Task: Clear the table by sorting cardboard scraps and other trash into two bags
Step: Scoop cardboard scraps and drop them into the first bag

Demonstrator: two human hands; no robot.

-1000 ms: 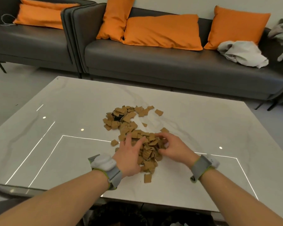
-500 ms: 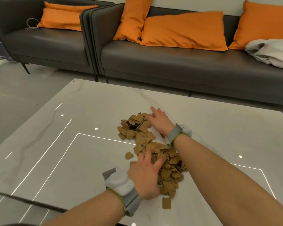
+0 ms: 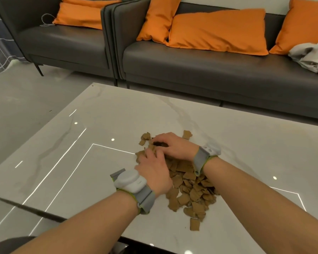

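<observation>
- Though heaped into one drift of cardboard scraps (image 3: 189, 184), not yet lifted off the desk (image 3: 246, 143) beneath it.
- Lies long and narrow on a diagonal: far end up and to the left, near end down and to the right, toward the wearer.
- At the far end of the heap, right hand (image 3: 174, 145), fingers curled down over a small dark thing (image 3: 160, 143) among the scraps; cannot tell whether pinched or merely covered.
- On the heap's left flank, just short of that far end, left hand (image 3: 154, 171), fingers laid forward and fairly straight on the scraps, pressing rather than gripping, nothing held.
- Near end untended, partly under the right forearm (image 3: 246, 182), with one stray scrap (image 3: 194, 224) just beyond it.
- Probably a matter of picking out the dark thing first as non-cardboard: much nearer the right hand.
- After that, likely a drag along the long axis toward the near end, left hand fencing the left flank; some risk of scraps spilling off the open right flank.
</observation>
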